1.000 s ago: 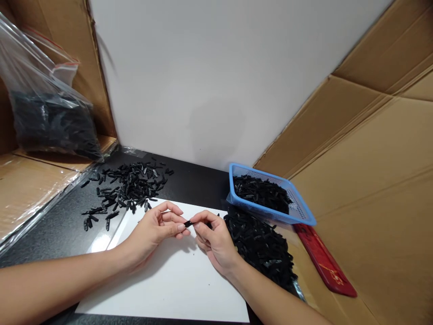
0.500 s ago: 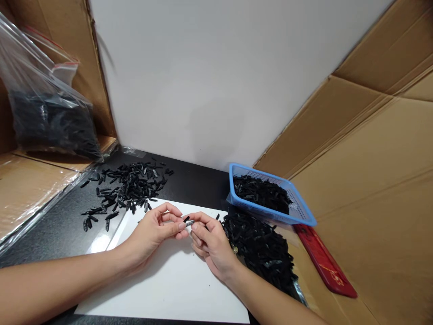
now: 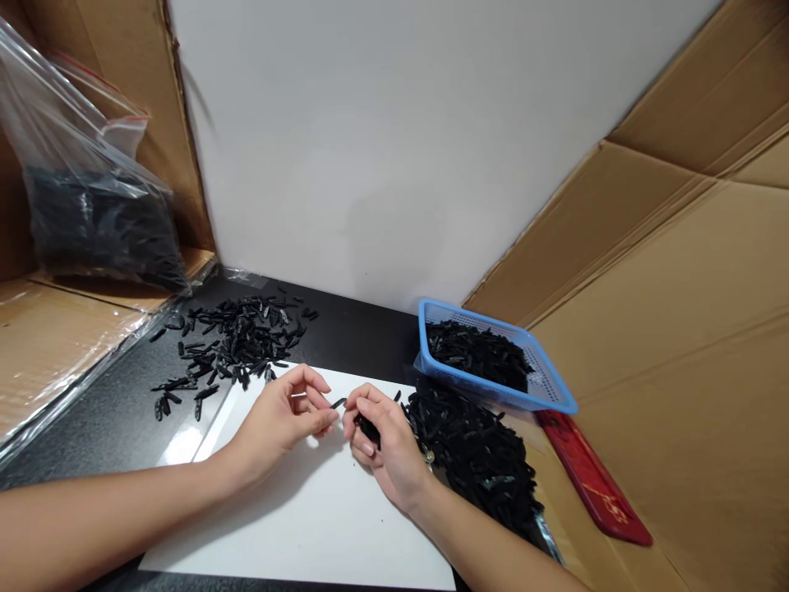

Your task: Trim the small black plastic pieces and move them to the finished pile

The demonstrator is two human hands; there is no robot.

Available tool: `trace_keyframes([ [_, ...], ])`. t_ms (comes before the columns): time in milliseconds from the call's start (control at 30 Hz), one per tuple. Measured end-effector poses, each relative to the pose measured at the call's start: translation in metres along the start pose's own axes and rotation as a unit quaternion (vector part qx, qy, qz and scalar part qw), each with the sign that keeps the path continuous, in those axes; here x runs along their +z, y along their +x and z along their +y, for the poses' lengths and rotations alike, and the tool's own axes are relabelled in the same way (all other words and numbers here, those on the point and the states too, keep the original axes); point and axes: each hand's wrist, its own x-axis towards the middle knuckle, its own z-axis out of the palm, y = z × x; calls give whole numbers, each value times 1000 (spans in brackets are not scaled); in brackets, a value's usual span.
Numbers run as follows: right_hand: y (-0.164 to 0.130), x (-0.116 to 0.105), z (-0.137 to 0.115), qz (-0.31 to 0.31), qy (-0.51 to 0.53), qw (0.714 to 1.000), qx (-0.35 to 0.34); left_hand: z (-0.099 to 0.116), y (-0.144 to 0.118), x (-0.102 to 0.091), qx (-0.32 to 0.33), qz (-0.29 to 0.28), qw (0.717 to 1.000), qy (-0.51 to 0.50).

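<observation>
My left hand (image 3: 294, 411) is closed in a pinch on one end of a small, thin black piece (image 3: 337, 403). That piece points toward the fingertips of my right hand (image 3: 391, 440); I cannot tell whether they touch it. Curled fingers of my right hand hold several more black pieces (image 3: 368, 430) against the palm, partly hidden. Both hands are above a white board (image 3: 308, 526). Beyond my left hand lies a scattered heap of small black pieces (image 3: 246, 333). A denser black pile (image 3: 474, 460) is beside my right wrist.
At the back right, a blue plastic basket (image 3: 493, 395) holds more black pieces. A clear zip bag (image 3: 104, 222) filled with dark pieces leans at the left. Cardboard walls (image 3: 678, 329) flank the black tabletop (image 3: 357, 321). At the right lies a flat red object (image 3: 597, 485).
My hands have drawn slightly apart at the fingertips. The thin piece now shows in my left pinch, and the dark pieces inside my right hand have come into clearer view.
</observation>
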Motion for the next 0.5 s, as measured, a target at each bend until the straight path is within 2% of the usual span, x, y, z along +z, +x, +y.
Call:
trace_keyframes([
  [233,2,0,3,12,-29,1000,-1,1,-2,2,6,-45,997,64],
  [333,2,-2,1,8,-7,1000,0,8,5,-7,64,-56,978,188],
  [367,1,-3,0,4,6,1000,-2,11,8,-11,99,-49,960,257],
  [400,1,-4,-1,-1,21,1000,-6,14,11,-16,140,-48,930,337],
  [433,1,-5,-2,-4,35,999,-12,15,14,-21,183,-62,891,411],
  [500,2,-7,-3,-4,54,998,-25,15,19,-27,228,-79,821,517],
])
